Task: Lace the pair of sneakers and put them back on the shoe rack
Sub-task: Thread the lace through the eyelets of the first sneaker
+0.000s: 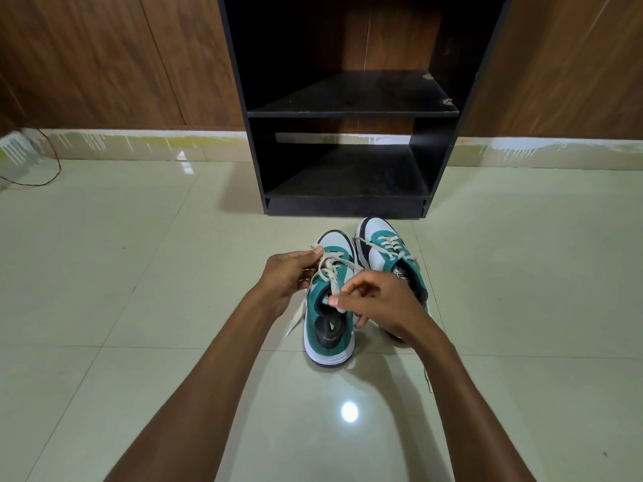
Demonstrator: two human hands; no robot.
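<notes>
The left hand (288,273) is pinching a strand of the cream lace (328,269) between thumb and fingers, up near the toe end of the left sneaker (328,328). The right hand (377,304) is pinching another strand of the same lace between thumb and forefinger, just over the shoe's tongue and opening, with its other fingers curling loosely beneath. Between the two hands the lace is crossing over the eyelets, and one loose end is trailing down the shoe's left side onto the floor (139,273).

The left sneaker, teal, white and black, is sitting upright on the pale glossy tiles with its heel toward the camera. The right sneaker (386,252) is standing just beside it, touching or nearly touching, set slightly farther forward, with its lace already running through the eyelets; a loose lace end is lying on the tiles behind the right wrist.

The black shoe rack (351,113) is standing right in front of the pair against a wood-panelled wall (104,57). A thin cable (52,168) is lying on the floor at far left.
</notes>
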